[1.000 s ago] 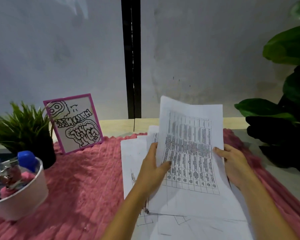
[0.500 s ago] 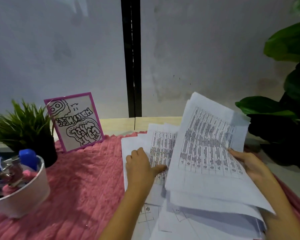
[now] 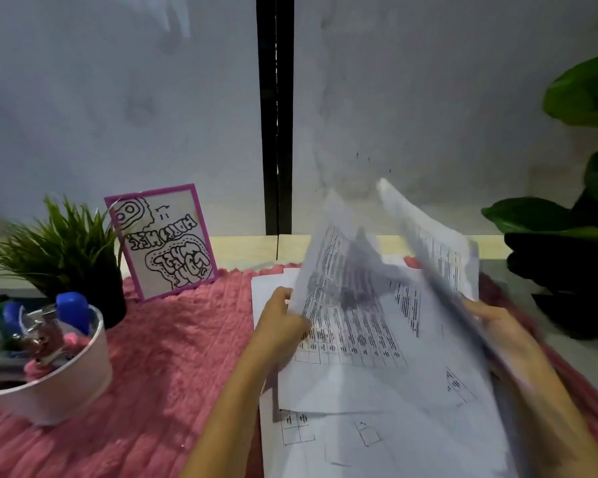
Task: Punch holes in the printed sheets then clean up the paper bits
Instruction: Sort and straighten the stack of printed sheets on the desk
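Note:
A stack of white printed sheets (image 3: 377, 439) with table grids lies on the pink cloth (image 3: 173, 343) at centre right. My left hand (image 3: 280, 326) grips the left edge of a raised printed sheet (image 3: 346, 315) that tilts up toward me. My right hand (image 3: 494, 326) holds another bundle of sheets (image 3: 425, 232) lifted at the right; that bundle is blurred by motion and partly hides the hand. No hole punch can be made out for certain.
A white bowl (image 3: 66, 381) with blue-capped items stands at the left. Behind it are a small potted grass plant (image 3: 66, 250) and a purple-framed drawing (image 3: 163, 243). Large dark green leaves (image 3: 573, 236) crowd the right edge. A wall is close behind.
My left hand, flat on the stack half a second ago, now grips a sheet's left edge and lifts it. The right hand's bundle has swung further up and right.

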The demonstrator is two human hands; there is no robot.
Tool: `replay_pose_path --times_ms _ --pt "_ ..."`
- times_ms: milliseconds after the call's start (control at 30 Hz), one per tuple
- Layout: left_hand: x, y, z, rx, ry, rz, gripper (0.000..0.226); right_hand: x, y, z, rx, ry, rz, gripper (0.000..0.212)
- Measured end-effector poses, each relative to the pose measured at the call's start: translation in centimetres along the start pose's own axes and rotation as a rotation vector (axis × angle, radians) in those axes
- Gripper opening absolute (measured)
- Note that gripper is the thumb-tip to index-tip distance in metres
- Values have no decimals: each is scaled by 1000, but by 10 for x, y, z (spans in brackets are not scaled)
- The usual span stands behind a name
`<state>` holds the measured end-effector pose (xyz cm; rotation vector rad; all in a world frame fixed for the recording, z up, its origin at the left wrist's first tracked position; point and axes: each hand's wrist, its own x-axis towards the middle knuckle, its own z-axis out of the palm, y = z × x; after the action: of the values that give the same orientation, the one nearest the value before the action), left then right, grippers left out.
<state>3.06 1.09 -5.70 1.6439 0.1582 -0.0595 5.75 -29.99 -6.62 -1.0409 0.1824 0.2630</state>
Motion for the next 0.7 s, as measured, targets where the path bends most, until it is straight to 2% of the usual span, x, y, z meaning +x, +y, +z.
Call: replay_pose_path --times_ms 67,100,167,200,233,267,300,367,400,533,567,633,700 --pt "-2 5 1 -130 -80 14 44 -1 1 3 -98 -10 -39 85" --pt "-2 5 2 -149 -95 30 47 -1 1 9 -151 4 -94 78" --pt "-2 3 6 -135 -85 68 37 -2 4 20 -258 105 -210 45" --pt "-3 3 9 -127 -78 69 29 2 5 21 -301 172 -260 37" --pt "-3 3 11 -123 -88 61 33 3 6 24 -324 212 -306 34" --pt "-2 0 13 -108 -105 38 49 4 7 25 -345 216 -350 39" --pt "-4 0 15 -79 -127 46 59 5 7 25 -375 212 -365 55" --pt "-7 -4 22 -1 -131 127 59 5 10 26 -428 208 -373 90" --pt "-6 -5 26 22 -150 158 59 6 10 24 -431 193 -377 92" --pt "-14 -4 40 16 -286 243 48 3 2 20 -439 175 -356 51" --pt "-17 -4 43 0 -293 261 46 2 -1 17 -420 182 -350 50" --pt "-19 -8 48 -49 -267 301 44 -1 -6 9 -392 187 -271 69" --pt "-19 -11 52 -52 -206 344 45 -6 -9 5 -426 123 -145 84"
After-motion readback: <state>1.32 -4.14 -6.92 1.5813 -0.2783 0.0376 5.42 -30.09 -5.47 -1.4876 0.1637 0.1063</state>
